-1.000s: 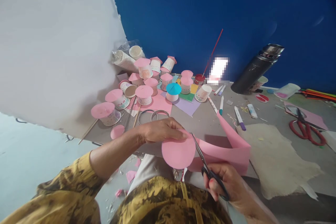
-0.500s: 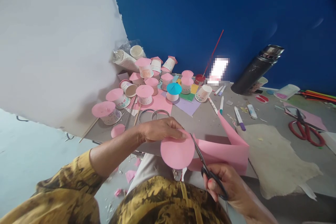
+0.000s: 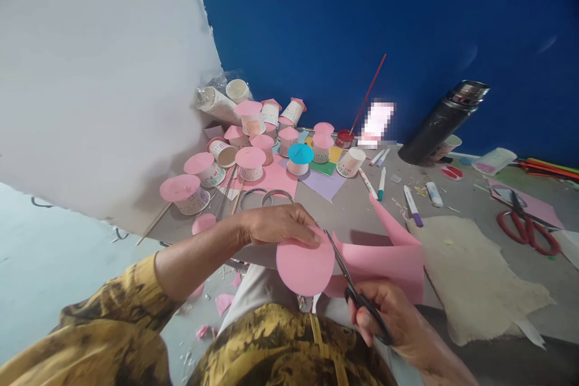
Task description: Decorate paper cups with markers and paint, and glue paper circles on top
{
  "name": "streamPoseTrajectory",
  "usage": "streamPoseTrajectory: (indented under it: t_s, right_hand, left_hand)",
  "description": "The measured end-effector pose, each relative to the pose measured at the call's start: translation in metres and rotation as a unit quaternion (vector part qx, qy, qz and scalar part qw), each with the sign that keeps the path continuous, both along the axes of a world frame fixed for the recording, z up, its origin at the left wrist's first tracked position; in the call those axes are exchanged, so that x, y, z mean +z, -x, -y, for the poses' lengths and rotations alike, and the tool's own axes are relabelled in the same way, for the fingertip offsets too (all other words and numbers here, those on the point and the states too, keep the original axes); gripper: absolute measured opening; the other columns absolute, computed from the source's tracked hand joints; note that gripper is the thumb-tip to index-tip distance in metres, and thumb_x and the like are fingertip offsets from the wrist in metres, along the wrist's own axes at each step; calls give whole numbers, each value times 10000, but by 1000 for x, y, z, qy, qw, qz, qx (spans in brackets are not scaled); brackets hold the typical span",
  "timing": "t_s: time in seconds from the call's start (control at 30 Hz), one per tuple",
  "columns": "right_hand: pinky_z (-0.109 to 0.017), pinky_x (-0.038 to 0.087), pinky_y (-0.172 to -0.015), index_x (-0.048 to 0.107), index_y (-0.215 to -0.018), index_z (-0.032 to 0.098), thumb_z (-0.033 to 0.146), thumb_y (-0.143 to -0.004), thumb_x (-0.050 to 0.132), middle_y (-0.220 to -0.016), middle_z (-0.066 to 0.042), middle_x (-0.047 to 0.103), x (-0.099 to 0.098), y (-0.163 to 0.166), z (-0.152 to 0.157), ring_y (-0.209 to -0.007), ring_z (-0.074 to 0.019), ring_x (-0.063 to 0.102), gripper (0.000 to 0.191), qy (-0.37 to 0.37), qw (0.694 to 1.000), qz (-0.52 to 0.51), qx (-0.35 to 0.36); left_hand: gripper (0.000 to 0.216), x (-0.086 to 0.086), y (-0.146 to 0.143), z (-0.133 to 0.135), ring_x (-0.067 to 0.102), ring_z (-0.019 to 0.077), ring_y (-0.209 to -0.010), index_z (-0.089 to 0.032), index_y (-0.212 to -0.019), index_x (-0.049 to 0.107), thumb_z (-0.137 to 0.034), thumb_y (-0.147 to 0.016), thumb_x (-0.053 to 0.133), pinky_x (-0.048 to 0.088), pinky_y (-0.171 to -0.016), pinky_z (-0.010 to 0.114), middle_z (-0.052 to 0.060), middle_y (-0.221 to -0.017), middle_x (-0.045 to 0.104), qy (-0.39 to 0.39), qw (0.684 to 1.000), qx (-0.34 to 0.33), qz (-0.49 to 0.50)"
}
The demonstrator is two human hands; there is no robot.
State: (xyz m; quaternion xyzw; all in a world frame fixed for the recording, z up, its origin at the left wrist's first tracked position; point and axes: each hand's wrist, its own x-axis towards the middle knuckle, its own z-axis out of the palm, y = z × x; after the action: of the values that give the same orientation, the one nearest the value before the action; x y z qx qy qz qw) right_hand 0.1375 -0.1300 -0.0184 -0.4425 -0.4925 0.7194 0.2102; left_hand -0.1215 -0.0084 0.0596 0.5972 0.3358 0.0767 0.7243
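My left hand (image 3: 275, 224) pinches the top edge of a pink paper circle (image 3: 304, 268) that is nearly cut free from a pink paper sheet (image 3: 384, 256). My right hand (image 3: 393, 325) grips black-handled scissors (image 3: 350, 280), whose blades run along the circle's right edge, between circle and sheet. Both hands are at the near edge of the grey table (image 3: 357, 211), above my lap.
Several paper cups with pink lids and one blue-lidded cup (image 3: 298, 158) crowd the table's far left. Markers (image 3: 412, 205), a dark flask (image 3: 441, 120), red scissors (image 3: 525, 226), a red paint pot (image 3: 344, 136) and a beige sheet (image 3: 474, 277) lie to the right. Blue wall behind.
The scissors have advanced a little along the circle's edge, and the loose pink sheet has sagged and folded lower on the right. My left hand keeps its hold.
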Motion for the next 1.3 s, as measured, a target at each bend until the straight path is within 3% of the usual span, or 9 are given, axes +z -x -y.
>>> streamPoseTrajectory:
  t_s: [0.43, 0.6, 0.73, 0.93, 1.03, 1.17, 1.23, 1.3]
  right_hand:
    - [-242, 310, -508, 638, -693, 160, 831, -691, 735, -511, 28, 514, 0, 0, -4, -486, -90, 404, 678, -20, 1000, 4, 5]
    - [-255, 388, -527, 566, -616, 183, 794, -682, 779, -551, 22, 537, 2, -6, -39, -521, -107, 472, 650, -92, 993, 71, -36]
    - [-263, 377, -563, 548, -608, 181, 739, -784, 744, -587, 14, 550, -1, -18, -62, -573, -117, 492, 617, -158, 983, 79, -41]
    - [-255, 362, -568, 651, -773, 138, 803, -839, 636, -684, -44, 643, 2, -16, -65, -624, -128, 521, 668, -185, 980, 49, -49]
    - [-247, 310, -515, 669, -807, 147, 840, -780, 665, -640, -33, 612, 15, -17, -64, -564, -112, 451, 693, -199, 974, -8, -104]
    - [-251, 277, -470, 684, -813, 169, 853, -684, 734, -607, -19, 582, 34, -32, -62, -510, -98, 364, 698, -243, 939, -75, -230]
    - [-257, 294, -457, 685, -807, 174, 840, -709, 721, -607, -21, 589, 33, -40, -62, -488, -100, 374, 674, -256, 924, -31, -283]
    - [-270, 363, -469, 689, -845, 185, 783, -761, 714, -648, -30, 628, 21, -46, -61, -497, -123, 451, 604, -271, 910, 65, -306]
  left_hand:
    - [265, -6, 5, -4, 685, 168, -682, -184, -832, 848, -438, -761, 824, 501, -592, 228, 38, -718, 777, 21, 1000, -14, 0]
    - [385, -34, -2, -6, 696, 175, -699, -148, -817, 833, -501, -675, 890, 541, -662, 260, 76, -786, 795, 70, 992, 84, 62]
    - [395, -54, -7, -2, 676, 169, -697, -125, -804, 819, -478, -653, 912, 529, -664, 263, 81, -774, 783, 92, 984, 128, 84]
    - [423, -55, -13, -3, 676, 169, -705, -108, -838, 813, -439, -609, 940, 503, -660, 257, 89, -790, 783, 108, 972, 182, 103]
    - [411, -51, -23, -9, 688, 195, -725, -98, -834, 799, -386, -583, 951, 516, -686, 282, 108, -787, 778, 125, 955, 236, 129]
    - [381, -40, -34, -14, 688, 205, -715, -96, -854, 787, -334, -598, 940, 526, -657, 286, 105, -787, 762, 147, 940, 267, 153]
    - [363, -35, -36, -11, 686, 202, -704, -99, -842, 792, -354, -624, 932, 531, -655, 284, 105, -783, 760, 154, 944, 244, 163]
    - [355, -34, -36, -4, 703, 220, -734, -104, -827, 802, -402, -669, 913, 544, -694, 298, 122, -796, 770, 146, 961, 180, 152]
